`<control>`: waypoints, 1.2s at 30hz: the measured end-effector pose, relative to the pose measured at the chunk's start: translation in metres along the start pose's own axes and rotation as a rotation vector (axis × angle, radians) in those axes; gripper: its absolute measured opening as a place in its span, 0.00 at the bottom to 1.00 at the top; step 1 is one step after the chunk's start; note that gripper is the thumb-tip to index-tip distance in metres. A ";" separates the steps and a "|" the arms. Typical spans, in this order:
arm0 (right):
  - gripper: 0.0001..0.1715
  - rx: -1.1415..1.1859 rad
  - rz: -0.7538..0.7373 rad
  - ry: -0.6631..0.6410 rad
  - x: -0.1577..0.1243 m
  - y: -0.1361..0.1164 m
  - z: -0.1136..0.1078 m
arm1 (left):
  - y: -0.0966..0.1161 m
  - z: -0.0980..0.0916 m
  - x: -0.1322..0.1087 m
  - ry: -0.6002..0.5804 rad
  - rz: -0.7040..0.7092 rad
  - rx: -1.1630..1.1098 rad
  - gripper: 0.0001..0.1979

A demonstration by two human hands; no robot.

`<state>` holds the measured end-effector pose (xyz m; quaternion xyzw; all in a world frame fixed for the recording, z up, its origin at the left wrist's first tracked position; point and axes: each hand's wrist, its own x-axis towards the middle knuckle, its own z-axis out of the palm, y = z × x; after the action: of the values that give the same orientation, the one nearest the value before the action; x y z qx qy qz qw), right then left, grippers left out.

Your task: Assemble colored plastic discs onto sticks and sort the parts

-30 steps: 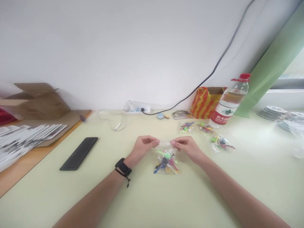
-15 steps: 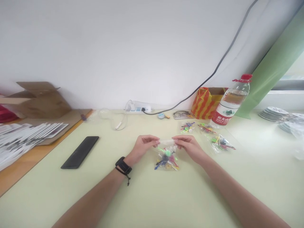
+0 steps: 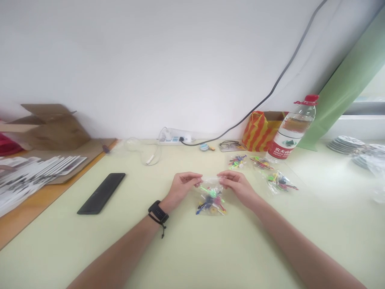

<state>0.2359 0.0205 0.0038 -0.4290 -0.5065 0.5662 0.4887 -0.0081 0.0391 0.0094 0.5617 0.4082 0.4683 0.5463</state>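
A clear plastic bag with small colourful plastic pieces inside hangs or rests in front of me, its top edge stretched between both hands. The fingers of my left hand pinch its upper left corner. At the upper right corner, my right hand holds the same edge between thumb and fingers. Green, dark blue, pink and yellow pieces show through the film. A black watch and a dark cord bracelet circle my left wrist.
Similar filled bags lie to the right, before a tilted-looking water bottle and a striped bag. A black flat pad lies left. Behind are a power strip and eyeglasses. Stacked discs stand far right, a cardboard box far left.
Almost nothing differs. My right fingers have shifted slightly at the bag's top edge, and my left wrist has moved a little to the right; both hands keep their hold.
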 end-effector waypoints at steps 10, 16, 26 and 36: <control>0.15 0.077 0.023 0.058 0.001 0.006 0.004 | -0.001 -0.001 0.000 -0.018 -0.012 -0.018 0.12; 0.13 0.250 0.071 0.045 0.005 0.011 -0.003 | 0.000 -0.001 0.001 -0.036 -0.043 -0.116 0.11; 0.09 0.065 -0.064 0.029 0.005 0.011 -0.004 | 0.004 -0.001 0.001 -0.040 -0.045 -0.127 0.08; 0.16 -0.142 -0.111 0.071 0.002 0.004 0.000 | -0.001 -0.005 0.002 -0.027 0.081 0.185 0.16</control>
<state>0.2354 0.0223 -0.0003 -0.4536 -0.5509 0.4852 0.5052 -0.0123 0.0422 0.0081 0.6321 0.4194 0.4426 0.4782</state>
